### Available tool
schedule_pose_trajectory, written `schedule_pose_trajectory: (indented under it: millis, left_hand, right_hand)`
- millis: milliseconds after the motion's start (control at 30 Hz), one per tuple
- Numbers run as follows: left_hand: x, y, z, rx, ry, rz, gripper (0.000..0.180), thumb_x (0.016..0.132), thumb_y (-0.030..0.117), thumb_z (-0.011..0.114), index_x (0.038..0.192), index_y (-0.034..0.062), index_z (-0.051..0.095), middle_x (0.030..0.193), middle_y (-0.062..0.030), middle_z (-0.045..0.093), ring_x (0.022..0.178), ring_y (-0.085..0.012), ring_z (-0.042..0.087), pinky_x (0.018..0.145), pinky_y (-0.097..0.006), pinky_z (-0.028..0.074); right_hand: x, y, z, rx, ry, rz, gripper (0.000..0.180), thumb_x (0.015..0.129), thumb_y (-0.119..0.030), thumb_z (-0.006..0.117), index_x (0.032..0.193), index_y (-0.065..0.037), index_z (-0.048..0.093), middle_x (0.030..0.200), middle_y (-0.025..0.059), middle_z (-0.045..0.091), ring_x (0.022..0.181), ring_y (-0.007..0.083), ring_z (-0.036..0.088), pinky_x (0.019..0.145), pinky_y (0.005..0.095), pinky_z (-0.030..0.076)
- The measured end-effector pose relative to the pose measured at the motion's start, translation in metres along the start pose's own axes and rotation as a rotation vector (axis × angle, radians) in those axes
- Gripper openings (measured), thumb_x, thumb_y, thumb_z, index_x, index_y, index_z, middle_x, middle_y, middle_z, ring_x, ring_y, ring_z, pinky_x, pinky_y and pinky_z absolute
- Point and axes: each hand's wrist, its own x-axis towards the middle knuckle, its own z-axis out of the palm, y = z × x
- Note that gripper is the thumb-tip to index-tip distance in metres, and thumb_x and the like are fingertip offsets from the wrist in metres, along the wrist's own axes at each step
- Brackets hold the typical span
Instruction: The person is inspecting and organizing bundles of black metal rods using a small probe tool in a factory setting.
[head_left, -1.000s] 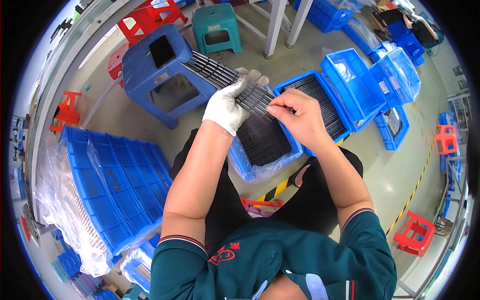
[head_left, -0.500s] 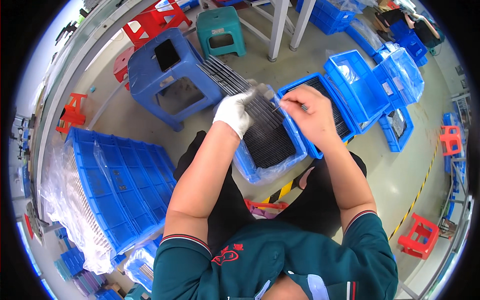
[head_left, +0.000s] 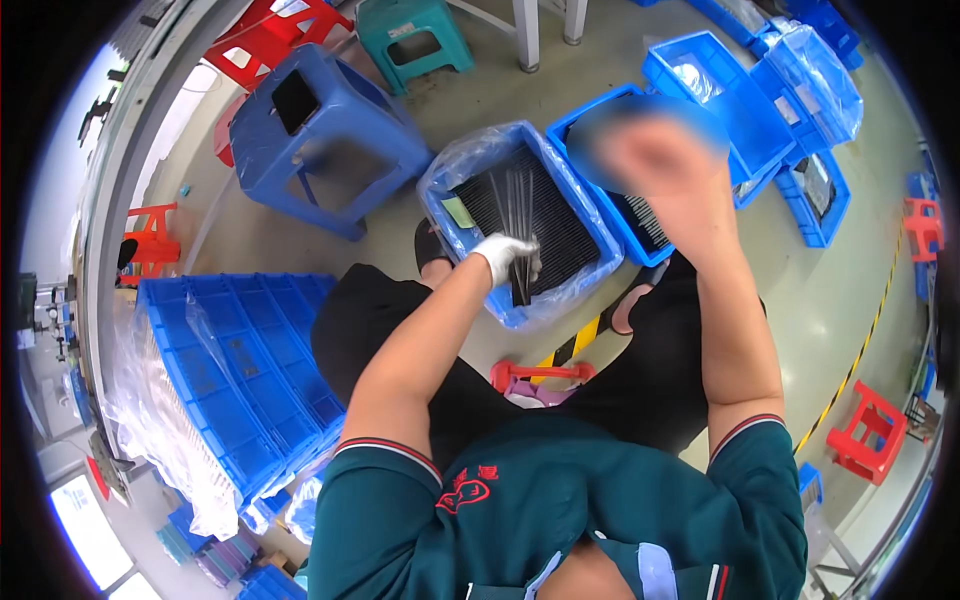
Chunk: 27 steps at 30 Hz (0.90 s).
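Tall stack of blue crates [head_left: 240,370] at left, plastic film along its outer side. Blue stool [head_left: 345,105] beyond. Plastic-lined blue bin [head_left: 580,195] in front of the person, rows of dark rods [head_left: 565,225] inside. Second blue bin [head_left: 653,257] just right of it, partly hidden. Bundle of long dark strips [head_left: 519,210] over the lined bin; contact with contents unclear. Right hand [head_left: 660,155] over second bin, blurred, finger state can't tell. Gloved left hand [head_left: 508,258], fingers wrapped around the bundle near its lower end. Pale yellow-green label [head_left: 459,212], lined bin's left side.
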Motion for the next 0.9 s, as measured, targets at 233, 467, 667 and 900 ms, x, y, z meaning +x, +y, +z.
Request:
schedule_pose_trajectory:
  millis: [233,467,667,900]
  left_hand:
    - [0.064,-0.059,-0.031,0.423,0.413,-0.144,0.007,0.085,0.001,0.061,0.089,0.0061,0.059,0.079,-0.0107,0.064,0.068,-0.0262,0.066,0.062,-0.042,0.055]
    - [0.107,-0.008,-0.045,1.184,0.922,-0.171,0.041,0.092,0.028,0.041,0.122,0.0069,0.059,0.131,-0.0162,0.056,0.12,-0.0334,0.055,0.099,-0.039,0.046]
    - [0.121,0.058,-0.034,1.396,1.104,0.033,0.025,0.09,0.02,0.051,0.109,0.0101,0.064,0.114,-0.0144,0.066,0.106,-0.0295,0.064,0.087,-0.04,0.053]
    - [0.156,0.109,-0.034,1.578,1.102,0.072,0.029,0.093,0.019,0.043,0.111,0.0099,0.063,0.112,-0.0154,0.066,0.106,-0.0312,0.064,0.087,-0.043,0.052]
  right_hand:
    - [-0.022,0.008,-0.03,-0.148,0.014,-0.003,0.008,0.076,-0.002,0.071,0.082,-0.003,0.066,0.075,0.0056,0.061,0.07,0.0179,0.059,0.061,0.0273,0.046]
    - [-0.029,0.011,-0.044,-0.274,-0.02,0.061,0.012,0.071,0.007,0.069,0.08,0.001,0.064,0.077,0.009,0.059,0.07,0.0195,0.058,0.061,0.0274,0.044]
    - [-0.024,0.023,-0.038,-0.335,-0.015,0.127,0.018,0.062,0.003,0.07,0.078,0.001,0.062,0.074,0.0092,0.052,0.067,0.0203,0.05,0.057,0.029,0.036]
    - [-0.015,0.03,-0.034,-0.399,-0.051,0.176,0.022,0.06,-0.007,0.072,0.079,-0.001,0.061,0.071,0.0092,0.051,0.066,0.0225,0.047,0.058,0.0334,0.035]
